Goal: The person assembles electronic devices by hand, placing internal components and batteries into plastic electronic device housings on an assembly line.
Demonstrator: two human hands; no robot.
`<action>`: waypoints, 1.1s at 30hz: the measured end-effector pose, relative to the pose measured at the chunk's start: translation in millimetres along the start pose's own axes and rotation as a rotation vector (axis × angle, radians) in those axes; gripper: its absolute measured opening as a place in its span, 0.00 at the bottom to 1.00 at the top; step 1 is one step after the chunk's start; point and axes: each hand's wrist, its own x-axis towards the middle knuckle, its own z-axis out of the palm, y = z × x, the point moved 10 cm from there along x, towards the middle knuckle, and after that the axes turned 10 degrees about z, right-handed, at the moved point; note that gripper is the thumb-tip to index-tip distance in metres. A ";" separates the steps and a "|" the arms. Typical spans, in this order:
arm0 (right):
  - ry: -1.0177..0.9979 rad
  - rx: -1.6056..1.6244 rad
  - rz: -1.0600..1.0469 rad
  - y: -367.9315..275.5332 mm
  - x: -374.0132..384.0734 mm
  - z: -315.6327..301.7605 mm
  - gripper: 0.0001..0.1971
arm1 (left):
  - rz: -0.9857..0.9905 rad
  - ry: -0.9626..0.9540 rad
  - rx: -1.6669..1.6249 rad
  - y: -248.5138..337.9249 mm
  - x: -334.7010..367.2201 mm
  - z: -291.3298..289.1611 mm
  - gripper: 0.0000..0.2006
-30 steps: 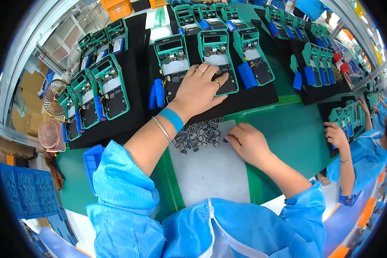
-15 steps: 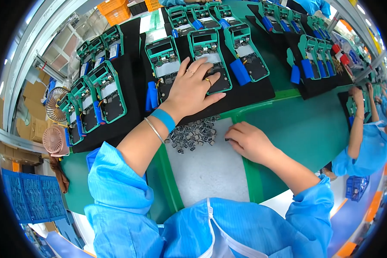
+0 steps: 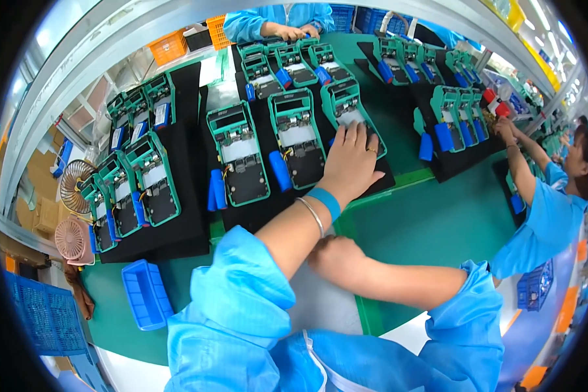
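My left hand [image 3: 353, 160] lies over the lower half of a green device housing [image 3: 342, 98] at the right of the near row, fingers stretched out. Its palm hides that housing's lower part; whether a small piece lies under the fingertips cannot be seen. To its left, two more housings [image 3: 300, 134] show circuit boards, white patches and blue wired blocks [image 3: 279, 171]. My right hand [image 3: 338, 261] is curled and blurred above a grey mat [image 3: 326, 304], close behind my left wrist. Its fingertips are hidden, as is the spot where small dark parts lay in a pile.
Black mats [image 3: 193, 189] carry several more housings at left, back and right. A blue bin [image 3: 145, 295] stands front left, near two small fans [image 3: 74, 240]. One co-worker's hands [image 3: 291, 31] are across the table; another co-worker's arm [image 3: 519, 160] reaches in at right.
My left hand has moved right, from the middle housing to the right one. My right hand has gone left and nearer, behind my left wrist. The view has shifted, bringing the far co-worker's hands in.
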 end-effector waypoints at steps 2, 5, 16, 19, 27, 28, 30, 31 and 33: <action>-0.130 0.013 -0.045 4.0 4.6 -2.4 0.04 | 0.025 -0.070 0.106 -3.1 1.7 20.3 0.30; -0.345 0.117 -0.014 56.0 9.9 -29.2 0.05 | 0.092 -0.045 0.159 -8.4 -2.8 26.2 0.26; 0.596 0.005 -0.001 203.8 76.9 -110.3 0.08 | 0.144 -0.023 -0.084 -17.0 -23.2 -1.6 0.28; 0.614 -0.128 -0.090 198.2 89.7 -98.6 0.13 | 0.134 0.021 -0.074 -19.1 -25.0 -1.3 0.24; 0.597 -0.294 -0.145 187.6 96.9 -94.1 0.12 | 0.125 0.104 -0.097 -20.6 -26.9 -6.6 0.19; 0.594 -0.296 -0.146 188.0 97.3 -94.3 0.12 | 0.124 0.106 -0.099 -20.5 -27.0 -6.4 0.19; 0.590 -0.327 -0.159 187.8 98.0 -94.3 0.11 | 0.123 0.104 -0.095 -19.6 -26.9 -6.2 0.18; 0.589 -0.328 -0.160 188.9 98.6 -93.9 0.11 | 0.122 0.106 -0.096 -19.5 -26.8 -7.0 0.18; 0.572 -0.282 -0.148 193.0 100.6 -93.7 0.13 | 0.126 0.089 -0.084 -19.1 -26.3 -7.1 0.18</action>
